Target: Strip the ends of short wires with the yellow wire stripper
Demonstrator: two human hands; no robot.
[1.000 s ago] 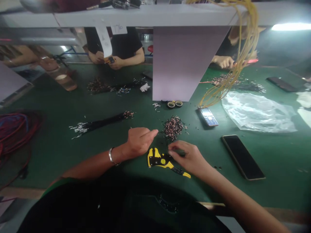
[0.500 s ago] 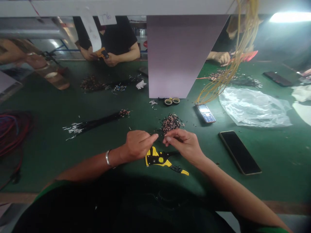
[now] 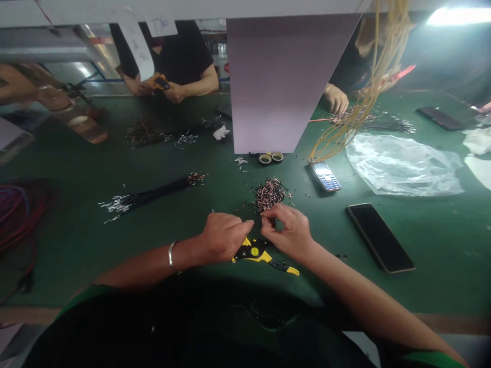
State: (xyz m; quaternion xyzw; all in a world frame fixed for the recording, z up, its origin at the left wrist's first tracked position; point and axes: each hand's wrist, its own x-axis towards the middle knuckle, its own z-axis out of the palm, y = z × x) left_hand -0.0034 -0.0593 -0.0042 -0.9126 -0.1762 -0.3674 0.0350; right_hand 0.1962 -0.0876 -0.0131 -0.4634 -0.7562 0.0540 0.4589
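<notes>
One paper label [image 3: 163,24], far beyond the left hand [image 3: 224,236], bears handwriting ending in "6". This hand is curled and covers more of the yellow-black pliers [image 3: 254,251] beneath than before. The right hand [image 3: 287,231], just beside the copper-coloured clippings [image 3: 270,193], presses thumb and fingertips together. What each hand pinches, I cannot tell.

In front of you lies the yellow-and-black wire stripper [image 3: 254,251], its head at your left and partly hidden, its handle slanting right and toward you; just beyond it you have the loose pile of short black-and-coppery pieces [image 3: 270,193].
</notes>
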